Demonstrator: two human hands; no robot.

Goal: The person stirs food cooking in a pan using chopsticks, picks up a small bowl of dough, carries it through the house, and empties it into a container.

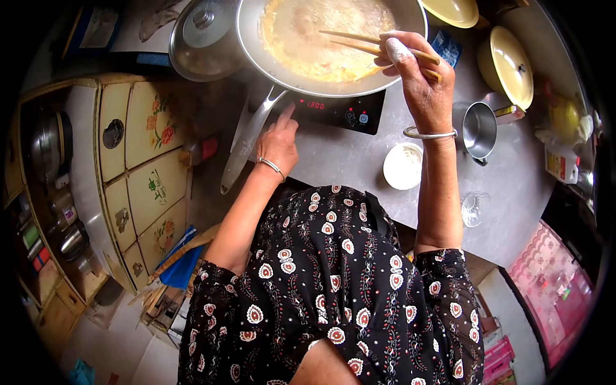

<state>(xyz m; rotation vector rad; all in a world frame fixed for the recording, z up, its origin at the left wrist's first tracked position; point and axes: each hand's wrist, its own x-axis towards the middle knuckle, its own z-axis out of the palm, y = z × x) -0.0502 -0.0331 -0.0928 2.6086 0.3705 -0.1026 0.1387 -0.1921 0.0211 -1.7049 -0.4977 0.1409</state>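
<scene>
My right hand [423, 83] is closed around a pair of wooden chopsticks [354, 38], and white powder coats its thumb. The chopstick tips reach over a wide pan [292, 82] of pale, steaming liquid [321, 35] with yellowish bits round its edge. Beneath the pan is a black induction cooktop [332, 117] with a red lit display reading about 1200. My left hand [278, 144] holds nothing; its index finger is stretched onto the cooktop's control panel, beside the pan's long metal handle [247, 144].
A glass lid [204, 40] lies left of the pan. On the grey counter to the right are a white bowl [403, 165] with white powder, a steel pot [480, 130] and a clear glass [471, 208]. Yellow enamel basins [504, 67] stand behind. A painted cabinet [151, 131] is at left.
</scene>
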